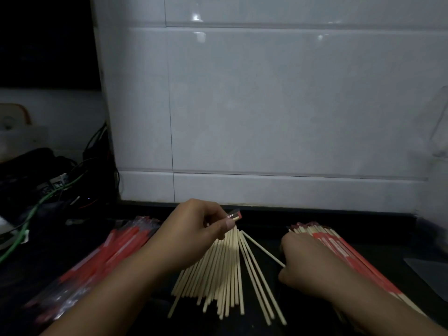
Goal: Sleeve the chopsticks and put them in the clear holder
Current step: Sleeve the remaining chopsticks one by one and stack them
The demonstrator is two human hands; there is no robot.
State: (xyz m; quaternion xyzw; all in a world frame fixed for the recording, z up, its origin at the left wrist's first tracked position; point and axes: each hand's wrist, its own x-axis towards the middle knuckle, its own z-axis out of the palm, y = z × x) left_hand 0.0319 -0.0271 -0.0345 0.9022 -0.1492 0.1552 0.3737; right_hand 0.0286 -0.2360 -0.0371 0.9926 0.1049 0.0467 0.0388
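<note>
A fan of several bare wooden chopsticks [225,270] lies on the dark counter in front of me. My left hand [194,229] hovers over their far ends and pinches a red and clear sleeve [234,215] between thumb and fingers. My right hand [305,265] grips one chopstick [261,249] that slants up to the left off the pile. A heap of empty red and clear sleeves [104,258] lies at the left. Sleeved chopsticks [339,248] are piled at the right, partly under my right hand. A faint clear holder [438,132] shows at the far right edge.
A white tiled wall [266,105] rises right behind the counter. Tangled cables, one green [31,217], and dark gear crowd the left side. A grey flat sheet [429,270] lies at the right edge.
</note>
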